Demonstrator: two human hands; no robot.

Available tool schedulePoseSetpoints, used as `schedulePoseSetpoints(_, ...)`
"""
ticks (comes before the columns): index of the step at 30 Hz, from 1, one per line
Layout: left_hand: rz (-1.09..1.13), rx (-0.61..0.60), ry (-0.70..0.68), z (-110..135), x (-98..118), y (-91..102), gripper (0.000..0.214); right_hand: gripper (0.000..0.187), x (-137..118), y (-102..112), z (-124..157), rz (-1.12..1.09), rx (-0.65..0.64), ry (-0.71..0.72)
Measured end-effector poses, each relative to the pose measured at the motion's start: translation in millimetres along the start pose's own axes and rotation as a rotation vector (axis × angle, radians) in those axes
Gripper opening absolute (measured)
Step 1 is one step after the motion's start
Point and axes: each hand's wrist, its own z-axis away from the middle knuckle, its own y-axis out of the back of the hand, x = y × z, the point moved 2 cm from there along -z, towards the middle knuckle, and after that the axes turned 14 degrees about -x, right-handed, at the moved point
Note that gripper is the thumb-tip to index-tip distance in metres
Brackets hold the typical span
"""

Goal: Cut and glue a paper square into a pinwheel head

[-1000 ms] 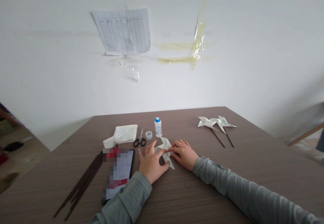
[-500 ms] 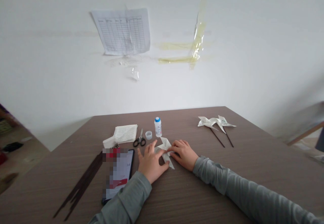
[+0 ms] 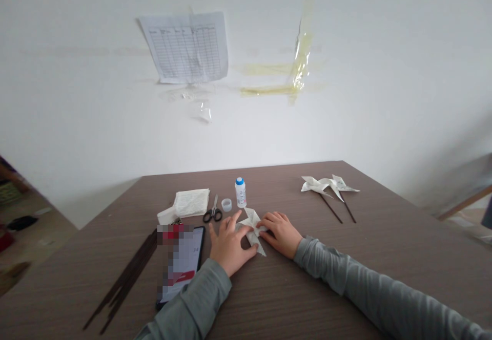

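Note:
A white printed-paper pinwheel [image 3: 251,219] lies flat on the table between my two hands, its far and near blades showing. My left hand [image 3: 229,245] is open beside it, fingers spread. Its index finger rests near the pinwheel's middle and its thumb by the near blade. From the other side, my right hand [image 3: 282,234] has bent fingers closed on the right part of the pinwheel, which they partly cover. Just beyond stands a white bottle [image 3: 240,194] with a blue cap. A small translucent cup [image 3: 226,205] and black-handled scissors [image 3: 213,212] lie to its left.
A phone [image 3: 183,263], partly blurred out, lies left of my left forearm, beside several dark thin sticks [image 3: 126,278]. Behind them is a stack of paper [image 3: 192,203]. Two finished-looking pinwheels on sticks [image 3: 325,185] lie at the far right. The table [image 3: 307,299] meets a white wall.
Almost nothing differs. Both hands stay at the pinwheel in nearly the same pose, and the whole view has shifted very slightly.

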Motion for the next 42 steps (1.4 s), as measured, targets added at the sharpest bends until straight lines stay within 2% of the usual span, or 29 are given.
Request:
schedulePoseSetpoints(6, 0.017, -0.009, 0.006, 0, 0, -1.3, 0.044, 0.027, -2, 1, 2, 0.014, 0.002, 0.001)
schedulePoseSetpoints(12, 0.051, -0.005, 0.022, -2, -2, -3.3, 0.062, 0.026, 0, 0, 0, 0.015, -0.007, -0.002)
schedulePoseSetpoints(22, 0.033, -0.041, 0.042, -2, -3, 0.6, 0.055, 0.034, 0, -1, 0, 0.023, -0.009, 0.015)
schedulePoseSetpoints(31, 0.016, -0.041, 0.046, -5, -9, -6.3, 0.057, 0.03, 8, -8, 0, 0.009, 0.1, 0.089)
schedulePoseSetpoints(35, 0.033, -0.042, 0.036, -6, -11, -10.5, 0.056, 0.037, 13, -8, -1, -0.02, 0.072, 0.073)
schedulePoseSetpoints(42, 0.068, 0.006, 0.023, -12, -15, -15.0, 0.072, 0.04, 14, -6, -1, -0.045, 0.086, 0.056)
